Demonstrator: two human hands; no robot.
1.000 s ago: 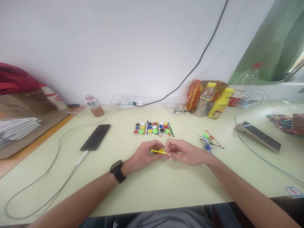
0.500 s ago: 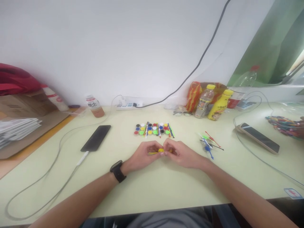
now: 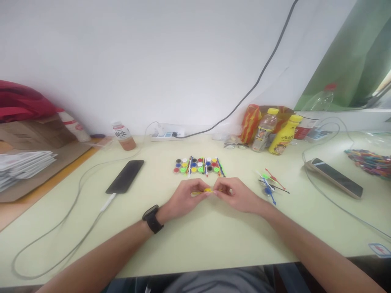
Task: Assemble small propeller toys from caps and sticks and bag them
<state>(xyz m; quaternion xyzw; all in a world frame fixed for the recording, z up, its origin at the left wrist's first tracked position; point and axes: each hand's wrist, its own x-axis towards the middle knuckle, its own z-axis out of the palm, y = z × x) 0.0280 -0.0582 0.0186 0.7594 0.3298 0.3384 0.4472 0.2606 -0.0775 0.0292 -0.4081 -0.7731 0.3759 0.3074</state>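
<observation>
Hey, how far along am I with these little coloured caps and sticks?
Looks done: a tidy block of caps and sticks laid out beyond your hands. In hand: your left hand and right hand pinch a yellow cap and stick between them. Seemingly left: a loose heap of sticks and caps by your right wrist.

Both my hands meet at mid-table [image 3: 195, 240]. My left hand [image 3: 186, 198] and right hand [image 3: 234, 195] pinch one small yellow piece [image 3: 207, 190] between the fingertips, just above the surface; its shape is mostly hidden. Just beyond lies a tidy block of coloured caps and sticks [image 3: 199, 166]. Loose sticks [image 3: 270, 185] lie near my right hand. A black phone [image 3: 125, 176] lies to the left, cable attached. A black watch [image 3: 152, 219] sits on my left wrist.
</observation>
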